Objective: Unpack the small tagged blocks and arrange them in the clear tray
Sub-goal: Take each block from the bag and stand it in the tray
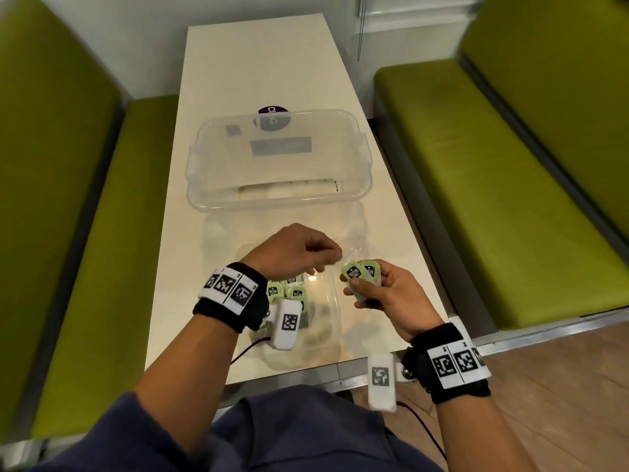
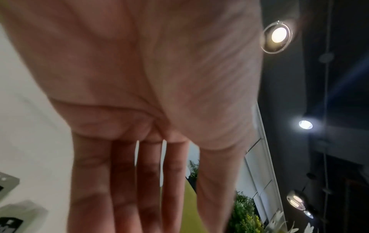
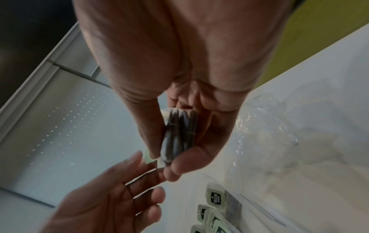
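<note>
The clear tray (image 1: pixel 276 206) stands in the middle of the white table (image 1: pixel 258 63) with no blocks inside. In front of it lies a clear plastic bag (image 1: pixel 325 318) (image 3: pixel 279 134) with several green-tagged blocks (image 1: pixel 286 292) (image 3: pixel 215 198) in it. My right hand (image 1: pixel 359 290) (image 3: pixel 165 159) grips a small stack of tagged blocks (image 1: pixel 357 272) (image 3: pixel 179 134) above the bag's right side. My left hand (image 1: pixel 316 264) (image 2: pixel 139 173) (image 3: pixel 137 181) hovers just left of that stack, fingers relaxed and holding no block. A thin dark band shows across its fingers.
Green padded benches (image 1: pixel 68 233) (image 1: pixel 510 199) flank the narrow table on both sides. A round purple sticker (image 1: pixel 272 110) sits on the table behind the tray. The table's front edge is close to my body, and wooden floor (image 1: pixel 561 386) lies at the right.
</note>
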`<state>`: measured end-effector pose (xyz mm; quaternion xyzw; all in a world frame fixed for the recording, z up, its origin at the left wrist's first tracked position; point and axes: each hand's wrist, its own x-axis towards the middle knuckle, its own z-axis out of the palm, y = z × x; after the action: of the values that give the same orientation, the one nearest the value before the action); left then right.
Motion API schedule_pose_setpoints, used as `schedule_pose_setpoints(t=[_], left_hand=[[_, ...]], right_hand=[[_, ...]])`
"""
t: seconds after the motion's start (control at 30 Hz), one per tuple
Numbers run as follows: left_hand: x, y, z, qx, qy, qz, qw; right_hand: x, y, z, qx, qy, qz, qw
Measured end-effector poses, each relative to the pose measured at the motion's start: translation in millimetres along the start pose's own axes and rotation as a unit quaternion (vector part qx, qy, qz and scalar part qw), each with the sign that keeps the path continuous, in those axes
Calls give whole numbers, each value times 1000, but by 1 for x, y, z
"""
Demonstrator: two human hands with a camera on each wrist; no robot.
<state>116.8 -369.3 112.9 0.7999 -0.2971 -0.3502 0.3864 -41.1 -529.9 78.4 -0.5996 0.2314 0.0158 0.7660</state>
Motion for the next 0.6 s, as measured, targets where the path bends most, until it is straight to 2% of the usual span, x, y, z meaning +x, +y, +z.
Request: schedule_pose_setpoints(t=[0.07,0.1,0.23,0.4,0.6], left_hand=[[-3,2,3,-17,-58,3,998],[-4,3,5,-22,-67,7,997],[-5,1,12,-33,-41,13,999],[-8,0,10,-46,-3,13,999],[-13,7,10,-38,15,18,999]], right_hand=[[0,0,2,-1,5,-7,1000],[1,1,3,0,9,-11,1000],[-1,2,6,9,13,-16,1000],[-5,1,0,105,8,19,994],[-8,-1,3,82,38,-9,996]])
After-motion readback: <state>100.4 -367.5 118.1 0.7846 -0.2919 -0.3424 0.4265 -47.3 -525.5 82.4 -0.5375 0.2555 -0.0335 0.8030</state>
